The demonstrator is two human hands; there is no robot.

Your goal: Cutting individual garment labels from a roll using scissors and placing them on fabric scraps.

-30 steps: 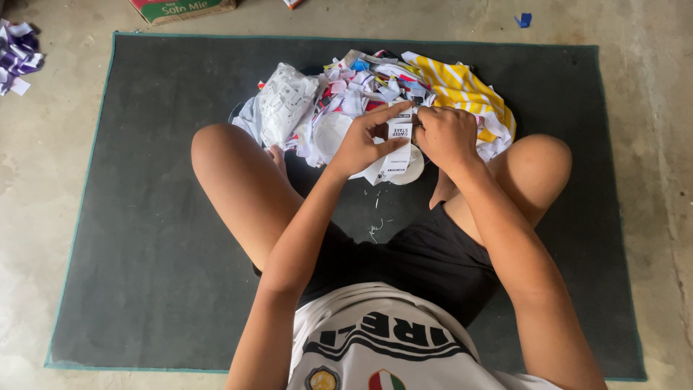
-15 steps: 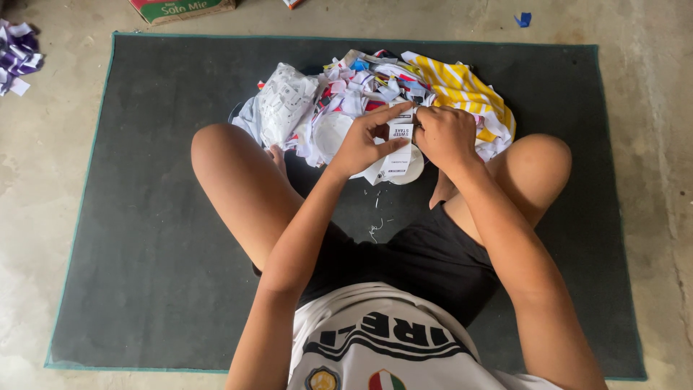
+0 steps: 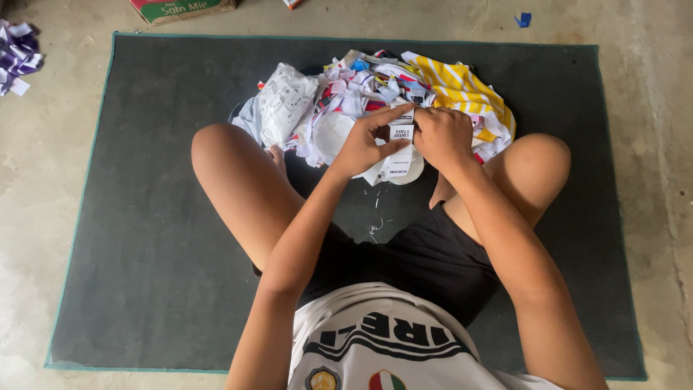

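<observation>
White tag (image 3: 400,141) (above mat (image 3: 144,217)) pinched by both hands.

Bare concrete floor (image 3: 650,108), grey and blotchy, carries a dark grey mat (image 3: 144,253) with a thin teal edge, laid flat and square to the view. On the mat: a person seated cross-legged, a heap of small cloth tags and scraps (image 3: 361,94) in white, red and blue, a crumpled clear bag of tags (image 3: 285,101) at the heap's left, a yellow-and-white striped cloth (image 3: 462,90) at its right, a few loose threads (image 3: 375,230) near the legs. Off the mat, on the concrete: cardboard box (image 3: 180,10) at top edge, purple-and-white scrap pile (image 3: 18,54) far left, small blue scrap (image 3: 524,19) upper right.
</observation>
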